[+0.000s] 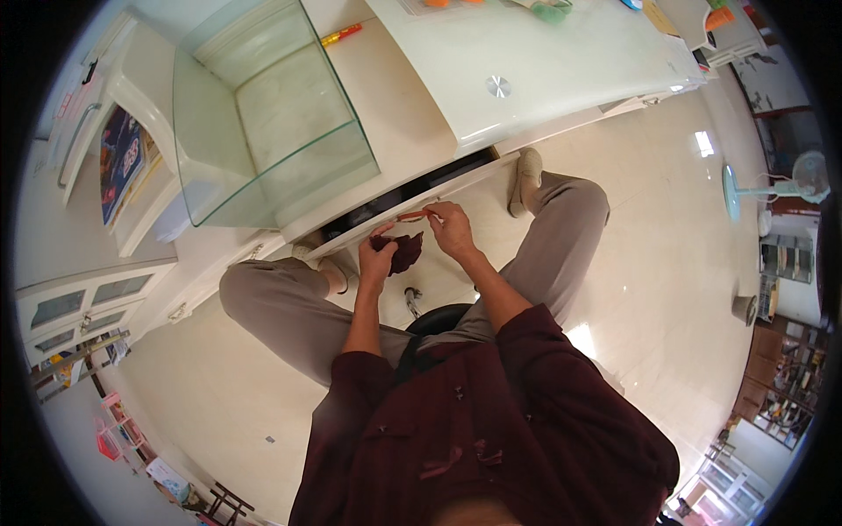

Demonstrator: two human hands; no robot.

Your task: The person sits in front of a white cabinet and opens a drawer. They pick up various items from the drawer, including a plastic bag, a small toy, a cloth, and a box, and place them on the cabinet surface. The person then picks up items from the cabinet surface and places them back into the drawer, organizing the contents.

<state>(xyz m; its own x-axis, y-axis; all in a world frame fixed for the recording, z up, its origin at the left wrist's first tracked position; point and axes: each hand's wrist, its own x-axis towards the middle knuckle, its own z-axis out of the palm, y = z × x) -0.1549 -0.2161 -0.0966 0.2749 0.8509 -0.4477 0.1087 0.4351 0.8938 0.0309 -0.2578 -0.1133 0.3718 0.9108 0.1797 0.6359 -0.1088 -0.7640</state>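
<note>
My left hand [377,258] grips a dark maroon piece of cloth [406,254], crumpled and hanging to the right of the fingers. Held by its right end in my right hand [449,227] is a slim orange-red item [413,215], whose exact kind I cannot tell; its far end lies near my left fingertips. Both hands are above my lap, close to the front of a partly open white drawer [421,197]. The drawer's inside is dark, and what lies in it cannot be made out.
A glass tank [283,158] stands on the white desk at upper left, beside a red and yellow stick-like item [342,35]. The glass desktop [559,79] extends right. My knees flank the drawer. A standing fan [776,189] and a bin [744,309] are at far right.
</note>
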